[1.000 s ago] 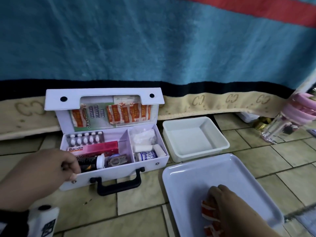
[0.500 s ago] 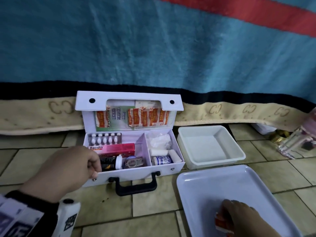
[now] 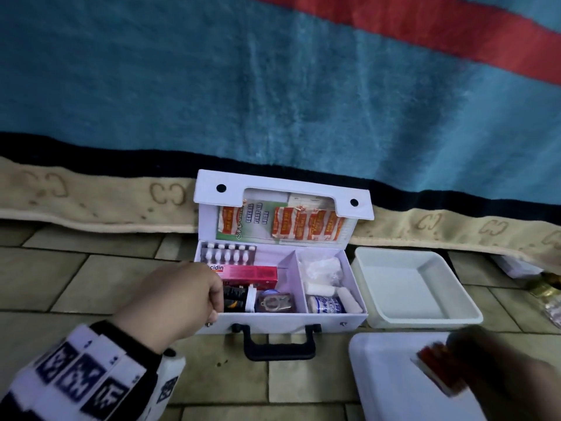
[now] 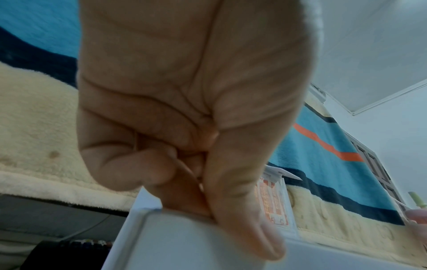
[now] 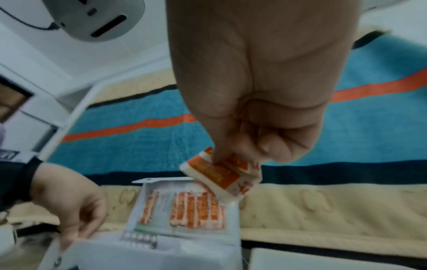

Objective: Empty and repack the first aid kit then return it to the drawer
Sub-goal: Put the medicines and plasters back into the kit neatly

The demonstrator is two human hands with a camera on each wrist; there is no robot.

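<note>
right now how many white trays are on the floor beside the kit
2. The small deep tray sits right of the first aid kit, nearly touching it. The large flat tray lies nearer the camera, partly cut off by the frame.

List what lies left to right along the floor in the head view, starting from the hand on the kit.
left hand gripping the kit's front left corner → first aid kit → small white tray → glass bottle with a gold cap
</note>
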